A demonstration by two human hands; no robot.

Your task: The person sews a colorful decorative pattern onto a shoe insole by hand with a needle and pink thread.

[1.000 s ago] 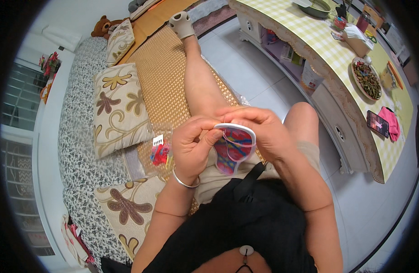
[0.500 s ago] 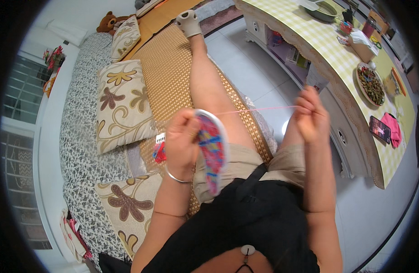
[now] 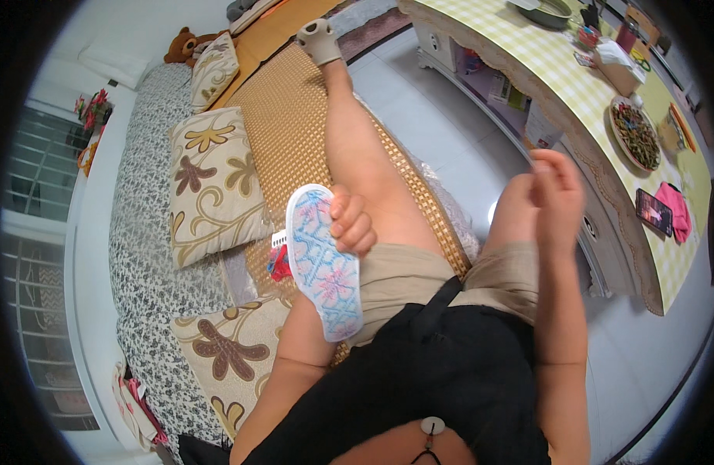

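My left hand [image 3: 352, 223] grips an embroidered insole [image 3: 318, 260] by its right edge, fingers curled over the rim. The insole is held up above my lap, its face with a pale blue lattice and pink flower shapes toward me, edged in white. Off to the right, above my knee, is my right hand [image 3: 557, 194], raised and blurred, with its fingers bent together. Whatever they pinch is too small to make out, and no thread shows now. Behind the insole, a bundle of red and blue thread [image 3: 279, 263] with a white holed card lies on the seat.
I sit on a sofa with a woven mat [image 3: 283, 116] and flowered cushions [image 3: 213, 182]. At right stands a table with a checked cloth [image 3: 519, 46], bearing a plate of food [image 3: 634, 133], a phone [image 3: 653, 211], a pink cloth [image 3: 673, 209] and a tissue box [image 3: 619, 68].
My left hand has turned the insole over from its densely coloured side to the pale patterned one. The pink thread stretched to my right hand is no longer visible; that hand moved slightly right.
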